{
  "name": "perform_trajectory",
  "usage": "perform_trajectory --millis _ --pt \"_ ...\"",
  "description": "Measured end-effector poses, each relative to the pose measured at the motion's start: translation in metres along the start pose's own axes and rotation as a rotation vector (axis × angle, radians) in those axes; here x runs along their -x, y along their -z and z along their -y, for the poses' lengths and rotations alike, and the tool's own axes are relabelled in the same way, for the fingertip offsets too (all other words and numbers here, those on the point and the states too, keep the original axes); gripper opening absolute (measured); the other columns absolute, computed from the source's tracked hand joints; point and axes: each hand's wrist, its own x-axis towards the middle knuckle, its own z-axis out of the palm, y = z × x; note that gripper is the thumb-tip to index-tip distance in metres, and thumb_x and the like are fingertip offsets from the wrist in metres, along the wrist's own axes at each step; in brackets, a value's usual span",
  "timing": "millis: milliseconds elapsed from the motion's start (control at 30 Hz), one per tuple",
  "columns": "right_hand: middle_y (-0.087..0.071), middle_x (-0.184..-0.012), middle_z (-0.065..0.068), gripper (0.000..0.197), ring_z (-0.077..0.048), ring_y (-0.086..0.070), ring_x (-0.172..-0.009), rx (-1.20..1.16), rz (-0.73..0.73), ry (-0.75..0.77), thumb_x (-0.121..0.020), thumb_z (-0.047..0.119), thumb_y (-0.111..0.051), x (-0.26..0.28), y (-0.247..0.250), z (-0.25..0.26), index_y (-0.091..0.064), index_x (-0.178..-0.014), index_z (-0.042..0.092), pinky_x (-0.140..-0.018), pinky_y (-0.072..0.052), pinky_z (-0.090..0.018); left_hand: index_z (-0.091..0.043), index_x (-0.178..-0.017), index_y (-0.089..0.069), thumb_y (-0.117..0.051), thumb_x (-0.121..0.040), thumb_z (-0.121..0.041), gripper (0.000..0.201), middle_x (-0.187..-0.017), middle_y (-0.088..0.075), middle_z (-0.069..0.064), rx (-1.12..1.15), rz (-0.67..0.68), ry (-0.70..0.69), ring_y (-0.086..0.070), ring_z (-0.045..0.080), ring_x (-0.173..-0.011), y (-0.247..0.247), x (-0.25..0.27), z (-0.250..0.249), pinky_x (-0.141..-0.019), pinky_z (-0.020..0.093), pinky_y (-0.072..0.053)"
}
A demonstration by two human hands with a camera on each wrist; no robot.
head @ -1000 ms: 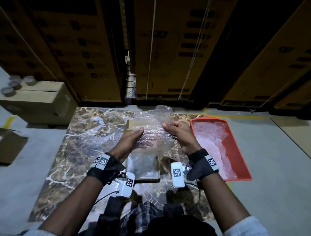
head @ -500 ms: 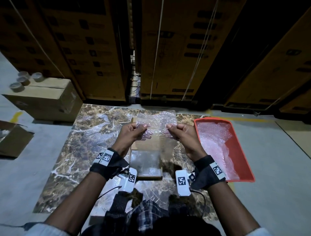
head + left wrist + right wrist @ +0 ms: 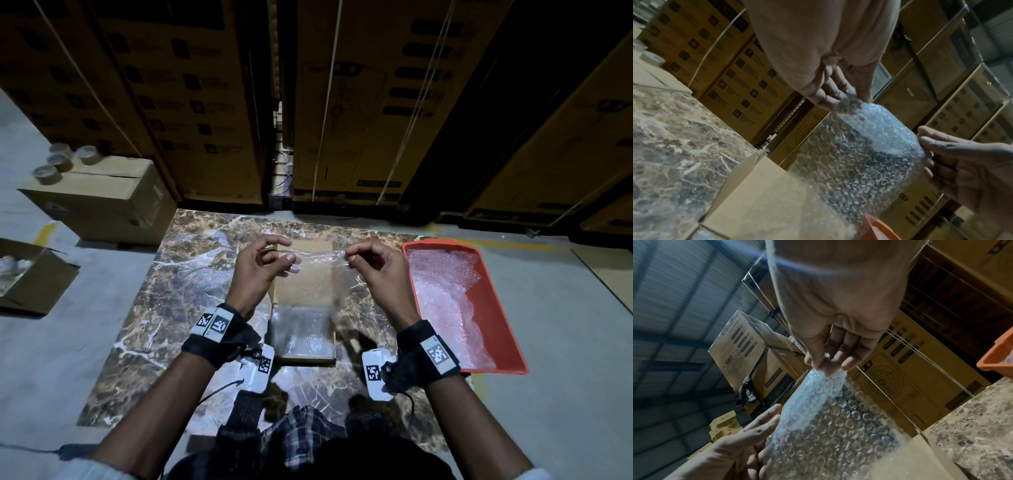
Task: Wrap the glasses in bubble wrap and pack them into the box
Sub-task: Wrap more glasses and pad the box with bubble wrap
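Tray (image 3: 510,359) right of box (image 3: 305,246) (probably open)

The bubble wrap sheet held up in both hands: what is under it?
Under the sheet lies the open box on the marble top. More wrap seems to line its floor; the blur hides whether any glass is inside.

Head view: high vantage, facing forward and steeply down onto the brown veined marble surface (image 3: 144,308), both forearms entering from the bottom edge; stacked brown cardboard cartons (image 3: 359,102) fill the upper frame.

Left wrist view: very near, low and tilted, looking along the left hand (image 3: 830,68) at top centre toward the clear bubble wrap sheet (image 3: 859,154) at centre.

Right wrist view: equally near, tilted upward, the right hand (image 3: 838,305) at top centre, corrugated roof at upper left.

Shared by all three: the sheet, both hands, the cartons, the surface and the open tan cardboard box (image 3: 301,284).
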Motion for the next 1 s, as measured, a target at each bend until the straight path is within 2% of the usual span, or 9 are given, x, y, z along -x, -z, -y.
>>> perform_trajectory --millis 100,200,300,433,600,700,833,900,1000 --pt "-0.077 -0.105 0.007 0.020 -0.007 -0.071 -0.099 0.072 0.050 0.003 -0.090 0.010 -0.077 -0.002 0.002 0.000 -0.078 -0.108 0.018 -0.087 -0.059 -0.025 -0.011 -0.121 -0.070 -0.079 -0.083 -0.001 0.040 -0.090 -0.072 0.021 -0.058 0.050 0.008 -0.073 0.032 -0.092 0.004 0.000 0.001 -0.086 0.037 -0.060" --pt "-0.076 -0.106 0.011 0.029 0.003 -0.069 -0.090 0.162 0.092 0.014 -0.087 0.010 -0.081 -0.003 0.003 0.000 -0.078 -0.113 0.021 -0.077 -0.055 -0.014 -0.010 -0.120 -0.072 -0.082 -0.077 0.004 0.046 -0.090 -0.074 0.018 -0.155 0.079 0.027 -0.074 0.032 -0.094 0.008 -0.002 0.005 -0.091 0.039 -0.060" --pt "-0.074 -0.107 0.012 0.031 0.005 -0.067 -0.086 0.310 0.111 0.004 -0.085 0.015 -0.083 -0.004 0.002 0.001 -0.078 -0.114 0.024 -0.071 -0.050 -0.005 -0.011 -0.111 -0.076 -0.086 -0.074 0.000 0.039 -0.089 -0.074 0.020 -0.268 0.078 0.012 -0.073 0.033 -0.087 0.010 -0.003 0.008 -0.088 0.036 -0.061" --pt "-0.072 -0.099 0.010 0.028 0.006 -0.061 -0.084 0.422 0.107 -0.006 -0.087 0.019 -0.081 -0.004 -0.001 0.001 -0.077 -0.114 0.024 -0.062 -0.043 0.000 -0.017 -0.100 -0.080 -0.086 -0.077 -0.010 0.025 -0.086 -0.076 0.005 -0.438 0.021 -0.058 -0.069 0.013 -0.080 0.011 -0.004 0.013 -0.076 0.021 -0.057" --pt "-0.073 -0.096 0.009 0.018 0.009 -0.059 -0.079 0.482 0.084 0.035 -0.089 0.023 -0.079 -0.004 -0.003 -0.001 -0.080 -0.107 0.019 -0.062 -0.042 -0.002 -0.024 -0.095 -0.079 -0.080 -0.086 -0.019 0.010 -0.088 -0.075 -0.010 -0.519 -0.014 -0.130 -0.070 0.000 -0.082 0.013 -0.005 0.015 -0.075 0.017 -0.056" --pt "-0.074 -0.089 0.009 0.012 0.006 -0.062 -0.074 0.419 0.019 0.090 -0.088 0.026 -0.081 -0.005 -0.001 -0.005 -0.082 -0.096 0.018 -0.063 -0.045 -0.006 -0.019 -0.093 -0.080 -0.077 -0.089 -0.025 0.007 -0.087 -0.071 -0.005 -0.553 -0.021 -0.176 -0.064 0.001 -0.078 0.014 -0.007 0.015 -0.066 0.010 -0.047" --pt "-0.070 -0.095 0.004 0.007 -0.006 -0.063 -0.090 0.302 -0.026 0.040 -0.085 0.035 -0.082 -0.007 0.003 -0.015 -0.080 -0.087 0.029 -0.072 -0.050 -0.023 -0.020 -0.094 -0.080 -0.075 -0.091 -0.033 0.014 -0.093 -0.067 0.005 -0.471 -0.004 -0.081 -0.062 0.012 -0.081 0.018 -0.010 0.020 -0.071 0.021 -0.048" --pt "-0.072 -0.102 0.002 0.009 -0.012 -0.065 -0.098 0.214 -0.021 -0.018 -0.085 0.035 -0.082 -0.008 0.003 -0.017 -0.079 -0.085 0.027 -0.076 -0.052 -0.028 -0.018 -0.093 -0.078 -0.074 -0.091 -0.034 0.017 -0.101 -0.068 0.010 -0.356 -0.003 0.000 -0.063 0.018 -0.079 0.017 -0.011 0.021 -0.070 0.026 -0.050" --pt "-0.076 -0.099 -0.005 0.016 -0.011 -0.065 -0.077 -0.031 0.015 -0.140 -0.091 0.026 -0.078 -0.006 0.000 -0.014 -0.075 -0.089 0.010 -0.056 -0.049 -0.023 -0.003 -0.092 -0.071 -0.072 -0.093 -0.027 0.023 -0.093 -0.071 0.016 -0.202 -0.001 0.078 -0.058 0.016 -0.059 0.013 -0.011 0.018 -0.057 0.027 -0.045"
